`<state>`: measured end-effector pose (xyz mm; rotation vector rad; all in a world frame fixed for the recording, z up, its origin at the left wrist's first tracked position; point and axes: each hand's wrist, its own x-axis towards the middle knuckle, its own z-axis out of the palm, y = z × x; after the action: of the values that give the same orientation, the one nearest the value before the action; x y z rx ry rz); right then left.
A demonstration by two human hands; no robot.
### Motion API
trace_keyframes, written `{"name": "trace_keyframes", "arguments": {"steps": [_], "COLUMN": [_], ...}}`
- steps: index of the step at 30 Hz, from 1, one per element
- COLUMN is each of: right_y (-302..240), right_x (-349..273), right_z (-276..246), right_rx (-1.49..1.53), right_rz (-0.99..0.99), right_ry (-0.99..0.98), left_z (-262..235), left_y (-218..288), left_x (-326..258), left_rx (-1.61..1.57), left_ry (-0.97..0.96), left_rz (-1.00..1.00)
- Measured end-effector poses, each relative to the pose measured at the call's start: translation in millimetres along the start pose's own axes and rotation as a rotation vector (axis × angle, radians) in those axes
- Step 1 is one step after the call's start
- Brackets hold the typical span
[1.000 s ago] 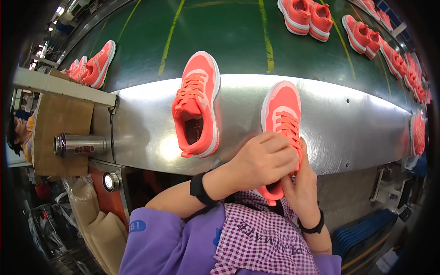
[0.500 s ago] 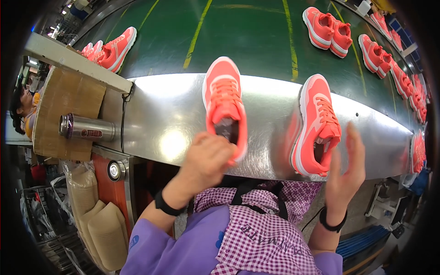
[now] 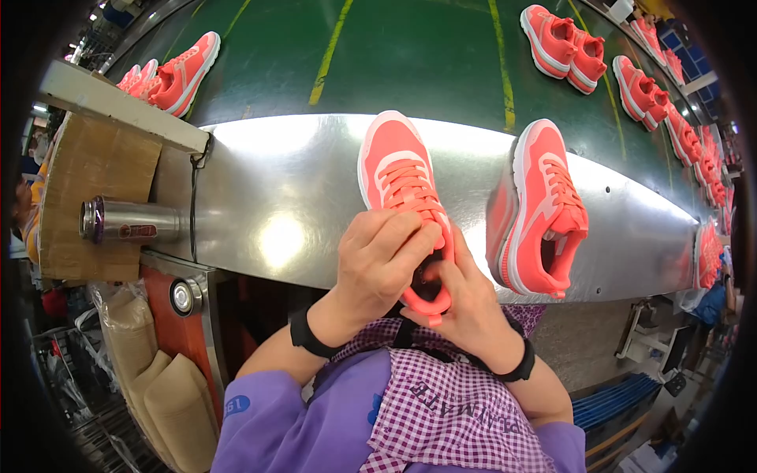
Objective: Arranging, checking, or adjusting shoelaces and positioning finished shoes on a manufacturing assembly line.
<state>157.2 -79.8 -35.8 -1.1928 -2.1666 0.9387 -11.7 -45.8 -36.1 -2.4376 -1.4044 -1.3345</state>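
A: Where is the shoe [image 3: 400, 164] you have, and how are your hands set?

B: It's at the near edge of your metal tabletop [image 3: 260, 177], toe toward the green belt [image 3: 418, 55]. Your left hand [image 3: 380, 256] is curled closed on its tongue; your right hand [image 3: 471, 307] grips its heel end, thumb in the opening.

A: And around you?

B: To your right, a second shoe [image 3: 536, 217] stands well apart on the tabletop. At your left is a flask [image 3: 136, 221].
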Motion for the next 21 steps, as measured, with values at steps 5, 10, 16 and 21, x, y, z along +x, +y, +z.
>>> {"name": "trace_keyframes", "arguments": {"steps": [5, 10, 16, 21], "right_y": [-6, -4, -26, -17], "right_x": [4, 2, -12, -6], "right_z": [11, 13, -10, -40], "right_rx": [0.046, -0.082, 0.104, 0.326], "right_rz": [0.066, 0.094, 0.004, 0.222], "right_ry": [0.094, 0.11, -0.032, -0.031], "left_z": [-8, -5, -11, -15], "left_y": [-17, -21, -3, 2], "left_x": [33, 32, -23, -46], "left_rx": [-0.136, -0.15, -0.342, -0.431], "left_ry": [-0.272, -0.344, -0.164, -0.202], "left_rz": [0.391, 0.399, -0.499, -0.601]}}
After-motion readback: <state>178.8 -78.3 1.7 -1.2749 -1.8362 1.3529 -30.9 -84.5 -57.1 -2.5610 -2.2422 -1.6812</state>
